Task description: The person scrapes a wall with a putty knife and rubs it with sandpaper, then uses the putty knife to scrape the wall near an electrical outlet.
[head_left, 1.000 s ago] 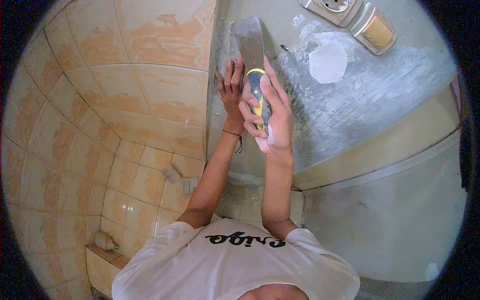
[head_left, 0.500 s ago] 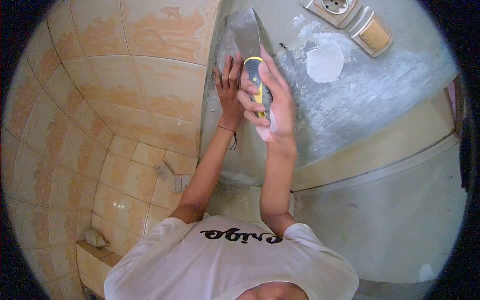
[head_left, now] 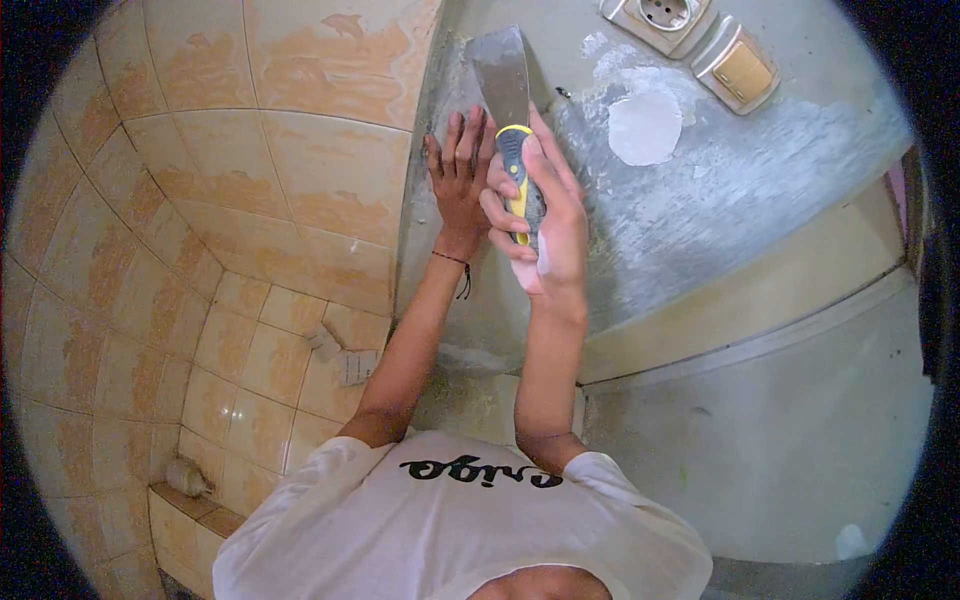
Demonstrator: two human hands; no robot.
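A putty knife with a wide metal blade and a black-and-yellow handle (head_left: 513, 160) is held in my right hand (head_left: 552, 205), its fingers wrapped round the handle. The blade (head_left: 501, 75) points up along the grey wall (head_left: 620, 250), near the tiled edge. Just left of the handle, my left hand (head_left: 461, 180) lies with fingers spread against the wall and holds nothing; a dark cord bracelet circles its wrist. Right of the knife, a round white patch (head_left: 645, 128) shows on the wall amid pale smears.
A power socket (head_left: 666, 14) and a light switch (head_left: 742, 70) are at the upper right. Tiles with orange patterns (head_left: 330, 60) cover the left side. Small flat pieces (head_left: 357, 367) lie on the tiles below. A pale ledge (head_left: 760, 290) runs along the right.
The putty knife and my right hand have moved slightly down, and the blade leans a little differently. My left hand has stayed nearly where it was.
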